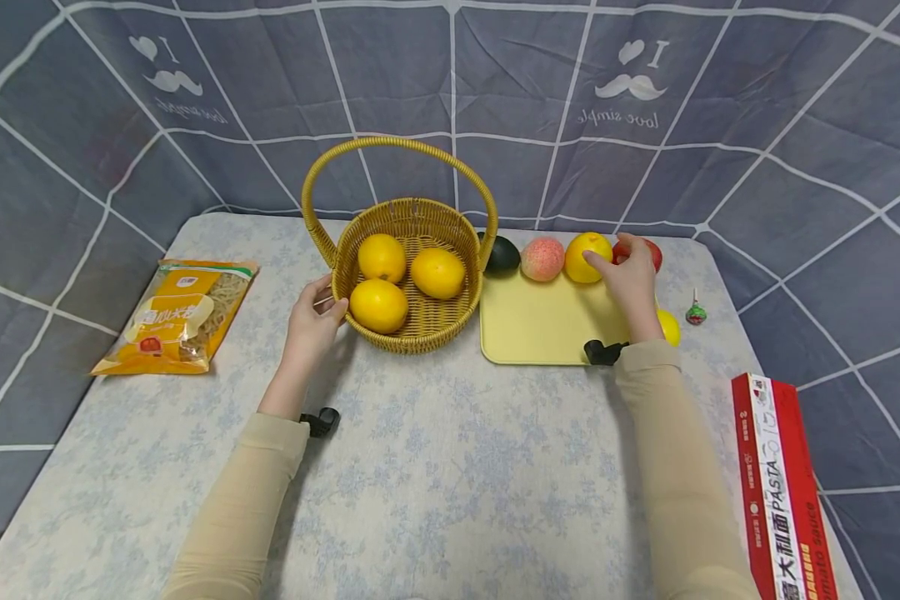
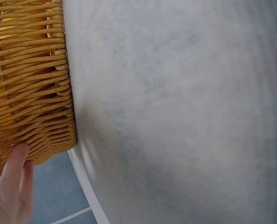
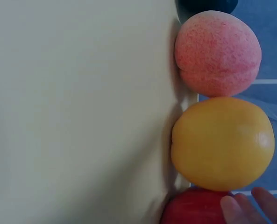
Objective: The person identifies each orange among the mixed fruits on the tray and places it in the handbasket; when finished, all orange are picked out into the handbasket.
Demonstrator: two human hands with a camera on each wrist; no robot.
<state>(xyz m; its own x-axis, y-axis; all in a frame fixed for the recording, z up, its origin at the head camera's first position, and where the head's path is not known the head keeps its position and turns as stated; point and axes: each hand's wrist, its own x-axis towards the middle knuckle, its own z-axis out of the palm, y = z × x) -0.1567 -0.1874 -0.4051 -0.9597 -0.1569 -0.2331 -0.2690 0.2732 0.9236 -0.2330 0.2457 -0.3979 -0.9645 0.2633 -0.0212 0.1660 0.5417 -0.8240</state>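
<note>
My left hand (image 1: 311, 321) is at the left side of a wicker basket (image 1: 412, 343) with a tall handle, its extended fingers (image 2: 12, 175) touching the woven wall. Inside lie three yellow fruits (image 1: 438, 273). Over the back of a pale yellow tray (image 1: 540, 325), my right hand (image 1: 633, 283) reaches with its thumb and fingers apart, between a round orange-yellow fruit (image 3: 222, 143) and a red fruit (image 3: 194, 207). It grips neither. Beside the orange-yellow fruit sits a pink peach (image 3: 217, 53), then a dark green fruit (image 1: 502, 257). My right wrist partly hides another yellow fruit (image 1: 669, 327).
An orange noodle packet (image 1: 176, 317) lies at the far left of the table. A wrapped lollipop (image 1: 695, 313) is right of the tray. Along the right edge lies a red pasta box (image 1: 780, 483). Patterned cloth hangs behind and at both sides.
</note>
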